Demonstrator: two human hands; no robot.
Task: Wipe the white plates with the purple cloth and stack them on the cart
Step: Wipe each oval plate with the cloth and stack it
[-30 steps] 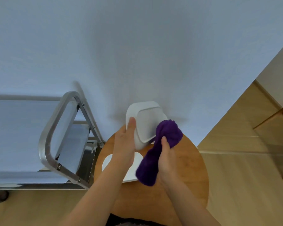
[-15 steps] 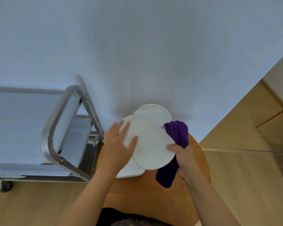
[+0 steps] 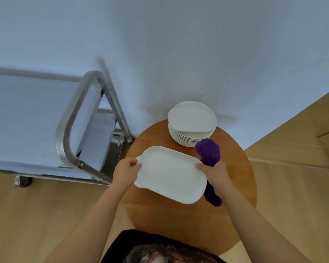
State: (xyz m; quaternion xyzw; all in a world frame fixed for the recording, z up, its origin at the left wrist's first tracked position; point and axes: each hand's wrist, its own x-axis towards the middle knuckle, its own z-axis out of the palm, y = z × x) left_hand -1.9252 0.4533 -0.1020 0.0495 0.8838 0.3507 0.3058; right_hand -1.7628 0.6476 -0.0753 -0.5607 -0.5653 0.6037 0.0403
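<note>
Nearest the camera, a dark printed shirt [image 3: 160, 251] fills the bottom edge, overlapping the near rim of a round wooden table [image 3: 180, 221], which serves as landmark here. The tabletop is smooth brown wood, bare on its near half.

Both forearms reach over the table. The left hand [image 3: 126, 172] has its fingers curled onto the left short edge of a rectangular white plate [image 3: 170, 176] with rounded corners, thumb on top. The right hand [image 3: 216, 174] grips the opposite short edge and at the same time holds the purple cloth [image 3: 210, 166]; the cloth bunches up beyond the hand and hangs down on its near side, beside the plate's right end. The plate is held roughly level over the table's middle, face up. The rim of a second plate [image 3: 139, 184] shows under its left end; whether the two touch cannot be told.

At the table's far edge stands a stack [image 3: 191, 126] of round white plates, the top one lying slightly askew. The cloth's upper end is just beside the stack.

Left of the table is a steel cart [image 3: 78, 128] with a tubular handle, pale shelves and one caster visible. The floor [image 3: 27, 215] around the table is light wood. Beyond the table rises a plain pale wall [image 3: 179, 44]
</note>
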